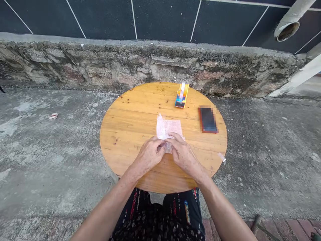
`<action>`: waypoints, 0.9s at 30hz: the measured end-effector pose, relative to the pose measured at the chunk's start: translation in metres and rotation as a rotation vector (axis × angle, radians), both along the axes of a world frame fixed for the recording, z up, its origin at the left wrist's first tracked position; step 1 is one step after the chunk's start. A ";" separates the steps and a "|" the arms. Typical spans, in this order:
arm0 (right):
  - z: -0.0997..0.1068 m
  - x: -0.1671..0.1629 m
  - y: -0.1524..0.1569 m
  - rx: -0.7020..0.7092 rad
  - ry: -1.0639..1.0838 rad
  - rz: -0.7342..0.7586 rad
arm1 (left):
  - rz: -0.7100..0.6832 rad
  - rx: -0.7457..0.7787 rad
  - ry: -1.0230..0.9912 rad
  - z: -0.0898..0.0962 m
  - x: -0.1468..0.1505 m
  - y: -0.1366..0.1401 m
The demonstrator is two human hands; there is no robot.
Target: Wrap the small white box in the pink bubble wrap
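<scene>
A thin, pinkish-white sheet (173, 126), creased and partly folded over, lies on the middle of the round wooden table. It looks like bubble wrap or foam wrap, but I cannot tell which. My left hand (151, 151) pinches its near left side between thumb and fingers. From the right, my right hand (184, 152) grips the near part, its fingertips almost meeting those of the left. The fingers cover some of the sheet's near edge, and whether anything is wrapped inside is hidden.
A yellow and blue tape dispenser (182, 95) stands at the table's far side. To the right lies a dark, pixelated phone-like object (208, 119) with a red edge. A strip of clear tape (222, 157) hangs off the right rim of the table (120, 124). A stone ledge (105, 70) runs behind.
</scene>
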State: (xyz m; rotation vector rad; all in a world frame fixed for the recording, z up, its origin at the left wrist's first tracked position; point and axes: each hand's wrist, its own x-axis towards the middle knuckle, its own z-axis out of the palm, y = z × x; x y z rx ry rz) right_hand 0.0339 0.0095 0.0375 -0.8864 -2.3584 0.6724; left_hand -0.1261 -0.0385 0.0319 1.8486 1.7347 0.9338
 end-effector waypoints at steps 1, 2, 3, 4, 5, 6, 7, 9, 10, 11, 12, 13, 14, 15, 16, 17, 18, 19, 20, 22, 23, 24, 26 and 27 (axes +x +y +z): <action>0.000 -0.001 0.000 0.000 -0.009 0.009 | -0.010 0.001 0.016 -0.001 0.000 0.000; 0.000 -0.002 0.000 0.001 -0.018 0.011 | -0.020 0.005 0.025 -0.001 0.000 -0.001; 0.000 -0.003 0.000 0.007 -0.030 0.008 | -0.032 0.012 0.026 -0.001 -0.001 -0.001; -0.001 -0.004 0.000 0.016 -0.047 0.003 | -0.043 0.023 0.016 -0.001 -0.002 -0.002; -0.002 -0.005 0.000 0.029 -0.067 -0.002 | -0.051 0.036 -0.004 -0.001 -0.002 -0.004; -0.003 -0.005 0.000 0.047 -0.087 -0.009 | -0.054 0.052 -0.031 -0.001 -0.003 -0.006; -0.003 -0.005 0.000 0.066 -0.106 -0.013 | -0.052 0.072 -0.060 -0.002 -0.004 -0.009; -0.004 -0.006 -0.001 0.105 -0.132 -0.014 | -0.024 0.138 -0.102 -0.006 -0.004 -0.015; -0.005 -0.005 -0.002 0.119 -0.140 -0.014 | -0.002 0.187 -0.104 -0.009 -0.005 -0.018; -0.004 -0.005 -0.002 0.129 -0.146 -0.011 | 0.019 0.243 -0.090 -0.013 -0.005 -0.021; -0.004 -0.005 -0.002 0.133 -0.152 -0.007 | 0.034 0.299 -0.061 -0.016 -0.005 -0.024; -0.003 -0.005 -0.002 0.134 -0.155 -0.004 | 0.036 0.347 -0.024 -0.020 -0.004 -0.026; -0.003 -0.005 -0.002 0.134 -0.156 -0.002 | 0.027 0.385 0.019 -0.023 -0.004 -0.028; -0.003 -0.005 -0.002 0.133 -0.151 0.000 | 0.012 0.414 0.063 -0.026 -0.004 -0.029; -0.003 -0.005 -0.002 0.132 -0.144 0.003 | -0.002 0.436 0.103 -0.029 -0.004 -0.029; -0.004 -0.005 -0.001 0.130 -0.133 0.004 | -0.013 0.456 0.138 -0.031 -0.004 -0.029; -0.004 -0.005 -0.001 0.128 -0.120 0.004 | -0.016 0.475 0.168 -0.032 -0.005 -0.028; -0.005 -0.005 -0.001 0.127 -0.108 0.004 | -0.013 0.495 0.191 -0.034 -0.005 -0.027; -0.006 -0.005 0.000 0.125 -0.097 0.003 | -0.010 0.513 0.209 -0.035 -0.006 -0.026; -0.006 -0.004 0.000 0.120 -0.088 0.003 | -0.017 0.534 0.229 -0.036 -0.007 -0.024; -0.005 -0.004 0.000 0.117 -0.088 0.002 | -0.028 0.537 0.234 -0.037 -0.007 -0.023; -0.005 -0.004 0.000 0.116 -0.090 -0.001 | -0.044 0.536 0.238 -0.038 -0.007 -0.022; -0.003 -0.005 -0.001 0.116 -0.102 -0.003 | -0.074 0.534 0.239 -0.039 -0.007 -0.021; -0.002 -0.006 -0.001 0.116 -0.109 -0.001 | -0.084 0.534 0.239 -0.039 -0.007 -0.020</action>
